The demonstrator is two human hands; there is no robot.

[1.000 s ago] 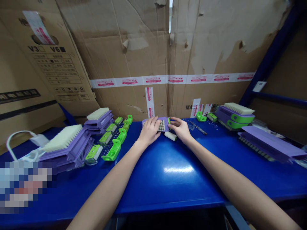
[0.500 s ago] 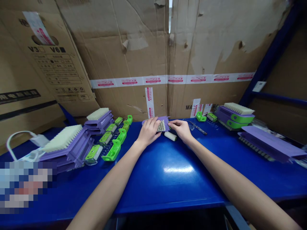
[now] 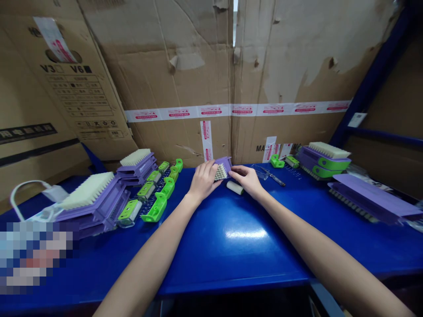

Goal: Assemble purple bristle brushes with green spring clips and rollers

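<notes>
My left hand is closed around a small purple brush, which stands tilted with its pale bristle tufts facing me. At the brush's right end, the bent fingers and thumb of my right hand grip its edge; whether something small is also between them is hidden. Just below, a short white cylinder with a darker end lies on the blue table. Right of my right hand lie a clear plastic piece and a thin tool with a metallic shaft.
To the left stand stacked purple brushes, a row of green-topped blocks, bright green brackets and scattered small screws. More purple-and-green brushes and a long purple piece lie right. Cardboard walls the back.
The purple brush has tilted up, its right end turning away from me. My right hand has shifted slightly left, its fingers now against the brush's edge.
</notes>
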